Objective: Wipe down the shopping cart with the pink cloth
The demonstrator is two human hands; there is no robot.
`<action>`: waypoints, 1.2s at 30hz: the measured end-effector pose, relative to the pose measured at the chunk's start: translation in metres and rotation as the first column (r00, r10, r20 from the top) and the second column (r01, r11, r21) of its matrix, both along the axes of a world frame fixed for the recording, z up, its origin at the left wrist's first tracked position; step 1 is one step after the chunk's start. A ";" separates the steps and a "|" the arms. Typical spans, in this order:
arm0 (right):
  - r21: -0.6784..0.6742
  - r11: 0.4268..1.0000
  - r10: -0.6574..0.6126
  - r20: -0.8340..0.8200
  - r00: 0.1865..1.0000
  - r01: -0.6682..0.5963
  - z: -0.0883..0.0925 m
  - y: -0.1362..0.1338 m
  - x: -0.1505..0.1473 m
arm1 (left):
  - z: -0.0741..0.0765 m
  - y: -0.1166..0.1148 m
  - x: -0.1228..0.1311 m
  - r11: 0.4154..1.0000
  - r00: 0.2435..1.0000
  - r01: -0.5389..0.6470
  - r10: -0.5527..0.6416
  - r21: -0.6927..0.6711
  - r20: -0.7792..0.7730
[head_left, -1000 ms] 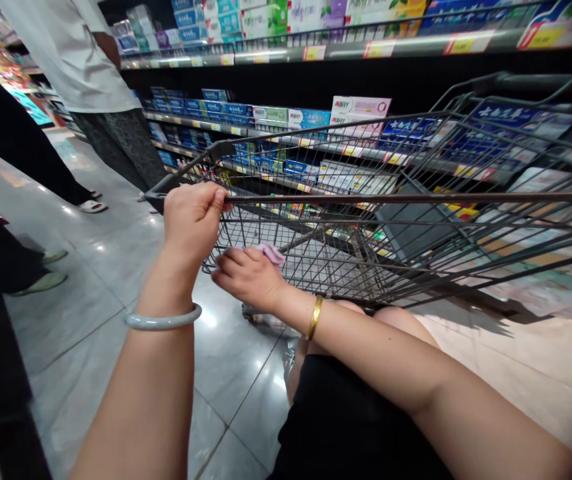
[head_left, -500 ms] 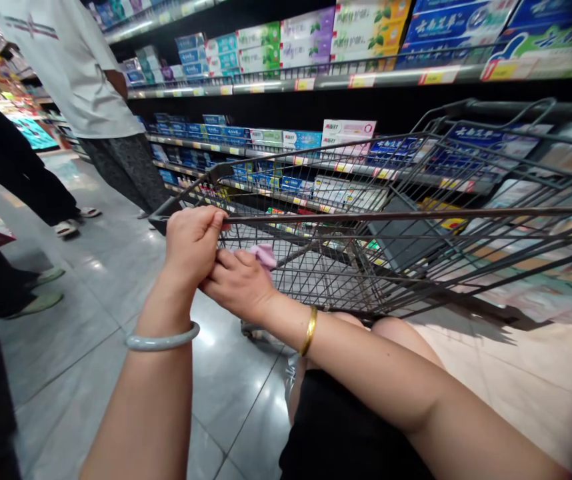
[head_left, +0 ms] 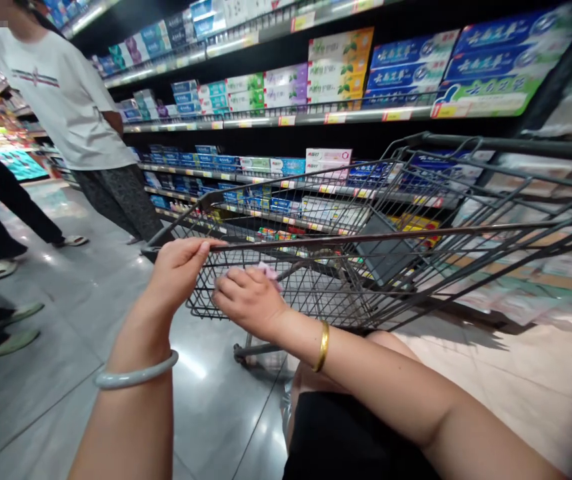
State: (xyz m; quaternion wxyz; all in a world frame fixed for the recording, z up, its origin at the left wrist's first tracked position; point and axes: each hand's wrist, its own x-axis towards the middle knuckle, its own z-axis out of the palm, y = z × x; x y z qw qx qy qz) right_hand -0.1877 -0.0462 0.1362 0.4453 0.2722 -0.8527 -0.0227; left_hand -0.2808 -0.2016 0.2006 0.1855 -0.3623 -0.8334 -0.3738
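A dark metal shopping cart (head_left: 316, 244) stands in front of me, its wire basket turned sideways to my view. My left hand (head_left: 179, 270), with a pale bangle on its wrist, is closed over the top rail near the cart's left end. My right hand (head_left: 251, 300), wearing a gold bangle, is just below that rail, against the wire side. Its fingers are curled around a pink cloth (head_left: 269, 272), part of which pokes out above the knuckles. A gap separates the two hands. Wire mesh and a grey flap (head_left: 389, 247) show inside the basket.
Shelves (head_left: 246, 121) stacked with boxes run along the far side of the cart. A person in a white shirt (head_left: 69, 100) stands at the left, with another person's dark-trousered legs (head_left: 13, 213) nearby. Shiny tiled floor (head_left: 66, 333) lies below.
My right hand has come away from my left hand, leaving a gap between them. The left hand still grips the rail. The view has shifted, so shelves and cart sit lower.
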 end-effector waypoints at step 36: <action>-0.566 0.801 -0.264 -0.046 0.963 0.193 0.065 0.118 0.092 | 0.009 -0.017 0.056 0.949 0.945 -0.314 0.314 0.012 -0.088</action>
